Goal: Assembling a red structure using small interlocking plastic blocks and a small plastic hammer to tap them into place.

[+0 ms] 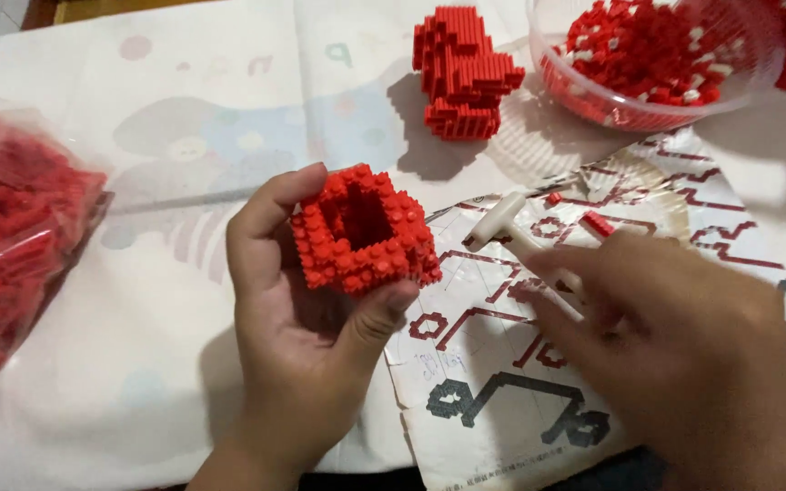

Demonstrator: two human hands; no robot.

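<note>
A left hand (307, 336) grips a hollow red brick-built block (364, 230), fingers curled around its sides, lifted just above a worktop (166, 300) covered by a pale cloth with faint cartoon prints. The right hand (684, 355), blurred, pinches a white T-shaped tool (508, 227) over a printed instruction sheet (493, 364). Behind stand 1 finished red brick section (464, 73) and a clear bowl (757, 77) of loose red pieces. A bag of red bricks (11, 236) lies left.

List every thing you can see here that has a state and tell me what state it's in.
Hollow red brick block: held in left hand, opening up.
White tool: held by right hand.
Clear bowl: holding loose bricks.
Plastic bag: full, lying flat.
Red brick model: standing alone.
Instruction sheet: unfolded.
</note>
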